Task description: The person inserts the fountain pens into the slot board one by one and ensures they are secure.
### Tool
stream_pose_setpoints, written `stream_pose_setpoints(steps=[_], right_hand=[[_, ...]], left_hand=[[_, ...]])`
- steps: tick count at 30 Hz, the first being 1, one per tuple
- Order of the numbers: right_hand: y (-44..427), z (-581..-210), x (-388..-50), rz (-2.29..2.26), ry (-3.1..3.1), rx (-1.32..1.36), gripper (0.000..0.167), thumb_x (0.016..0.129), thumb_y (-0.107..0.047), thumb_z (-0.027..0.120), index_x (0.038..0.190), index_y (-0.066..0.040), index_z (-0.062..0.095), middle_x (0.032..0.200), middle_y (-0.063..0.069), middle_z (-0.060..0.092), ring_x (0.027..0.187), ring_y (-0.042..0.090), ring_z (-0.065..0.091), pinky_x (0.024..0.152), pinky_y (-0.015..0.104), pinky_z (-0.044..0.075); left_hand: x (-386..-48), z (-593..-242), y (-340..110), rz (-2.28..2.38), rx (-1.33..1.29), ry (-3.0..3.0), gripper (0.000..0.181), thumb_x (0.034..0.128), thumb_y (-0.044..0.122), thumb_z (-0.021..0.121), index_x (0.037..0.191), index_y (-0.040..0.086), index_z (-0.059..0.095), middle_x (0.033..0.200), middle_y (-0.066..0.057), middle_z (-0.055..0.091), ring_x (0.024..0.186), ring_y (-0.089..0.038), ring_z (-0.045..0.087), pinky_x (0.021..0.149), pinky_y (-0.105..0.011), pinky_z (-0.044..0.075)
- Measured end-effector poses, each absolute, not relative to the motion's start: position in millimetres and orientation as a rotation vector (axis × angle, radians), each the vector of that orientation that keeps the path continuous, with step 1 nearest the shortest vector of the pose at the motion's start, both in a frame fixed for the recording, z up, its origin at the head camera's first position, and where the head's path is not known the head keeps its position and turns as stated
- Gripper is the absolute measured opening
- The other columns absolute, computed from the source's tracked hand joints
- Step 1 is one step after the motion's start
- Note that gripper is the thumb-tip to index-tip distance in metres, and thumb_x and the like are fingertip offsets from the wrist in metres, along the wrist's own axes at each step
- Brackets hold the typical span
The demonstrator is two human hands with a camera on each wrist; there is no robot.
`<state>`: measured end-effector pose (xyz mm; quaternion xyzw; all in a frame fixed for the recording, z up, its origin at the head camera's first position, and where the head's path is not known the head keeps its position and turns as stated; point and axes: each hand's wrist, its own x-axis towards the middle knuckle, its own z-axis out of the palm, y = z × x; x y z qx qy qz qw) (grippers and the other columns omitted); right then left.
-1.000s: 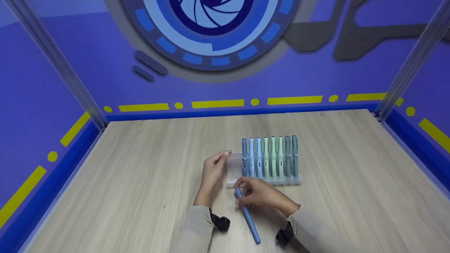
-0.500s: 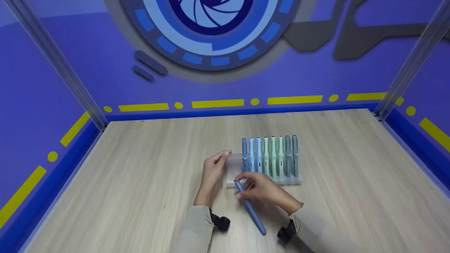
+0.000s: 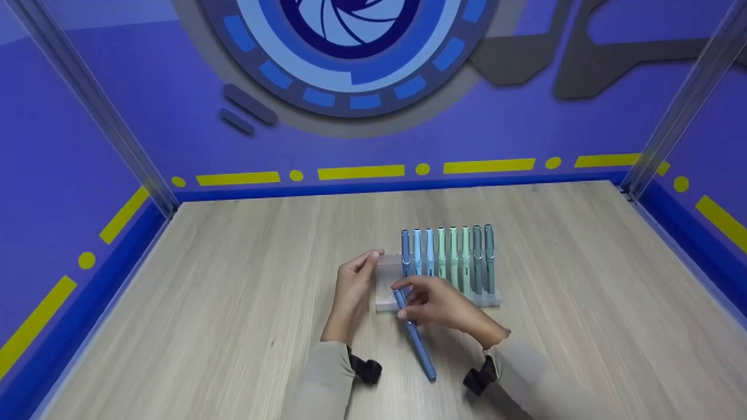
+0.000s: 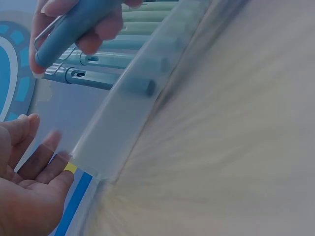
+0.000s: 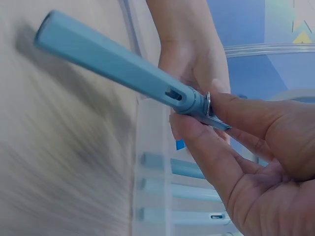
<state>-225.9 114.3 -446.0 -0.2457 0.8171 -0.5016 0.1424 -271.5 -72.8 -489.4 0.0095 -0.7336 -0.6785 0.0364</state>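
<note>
A clear plastic pen stand (image 3: 387, 277) stands on the table, holding a row of upright pens in blue, light blue, pale green and dark green (image 3: 453, 251). At its left side my left hand (image 3: 353, 286) holds the edge; in the left wrist view some fingers show through the clear panel (image 4: 106, 142). My right hand (image 3: 440, 303) pinches a blue clip pen (image 3: 421, 353) between thumb and fingers near its clip end. The pen is tilted in front of the stand's vacant left part, its far end pointing toward me. In the right wrist view the pen's small barrel window (image 5: 173, 94) shows.
The wooden table (image 3: 251, 262) is bounded by blue-purple panels (image 3: 146, 116) with yellow marks at the back and sides. Black wrist cameras (image 3: 366, 371) sit on both wrists, close to the held pen.
My right hand has moved slightly up and forward with the blue pen, bringing its clip end over the stand's lower front. The left hand and the stand have stayed in place.
</note>
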Motion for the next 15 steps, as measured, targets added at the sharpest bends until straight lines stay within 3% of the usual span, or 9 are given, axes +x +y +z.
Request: stream_pose_setpoints(steps=[9,15], right_hand=[[114.9,-437.8,-228.7,-1.451,2.413,-0.670,0.043,0.085,-0.004,0.071,0.126,-0.001,0.059,0.093,0.016,0.068,0.079,0.020,0.067,0.065,0.029,0.061],[114.1,-433.9,-231.2,-1.423,2.530,-0.692,0.041,0.084,-0.003,0.071,0.124,-0.005,0.062,0.092,0.013,0.068,0.078,0.016,0.065,0.064,0.026,0.059]], left_hand=[[-272.3,-490.3,-72.6,-2.094,-0.003,-2.224,0.035,0.0978,0.029,0.056,0.119,0.004,0.067,0.125,-0.011,0.065,0.127,-0.025,0.055,0.112,-0.039,0.040],[-272.5,-489.3,-71.8,-2.119,0.033,-2.217,0.034,0.0980,0.028,0.056,0.119,0.004,0.067,0.127,-0.010,0.065,0.128,-0.024,0.054,0.113,-0.039,0.040]])
